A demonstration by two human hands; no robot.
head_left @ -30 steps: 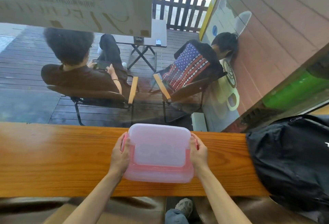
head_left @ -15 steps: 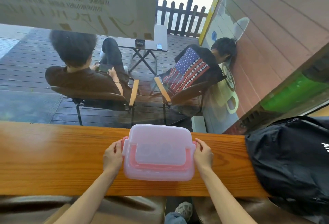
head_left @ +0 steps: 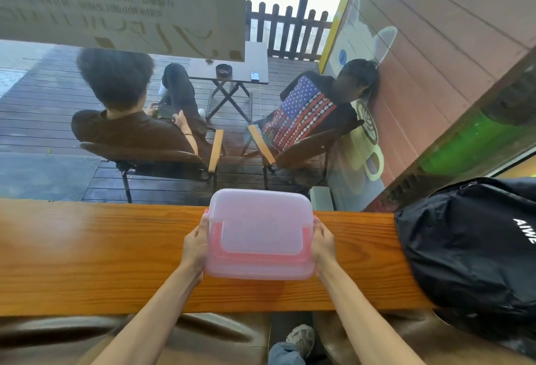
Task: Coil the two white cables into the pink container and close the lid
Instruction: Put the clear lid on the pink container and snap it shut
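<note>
— While the pink container [head_left: 259, 234] sits on the wooden counter [head_left: 87, 254], where exactly is it?

— Near the counter's middle, toward the far edge by the window. Its translucent lid [head_left: 261, 219] lies on top, covering the whole opening.

— And the hands?

— The left hand [head_left: 195, 247] is pressed against the left side of the box, the right hand [head_left: 324, 244] against the right side. Both touch its walls, fingers curled around the ends of the box and its side clasps, so each hand is gripping the container.

— Are the side clasps snapped down?

— I cannot tell; the hands cover them.

— Can you see the white cables?

— Only a faint shape through the frosted lid, too blurred to say what it is.

— Anything else on the counter?

— A black backpack [head_left: 475, 248] lies at the right end, well apart from the box. Beyond the glass, two people sit in chairs on a wooden deck, with a small folding table [head_left: 240, 71] farther off.
</note>
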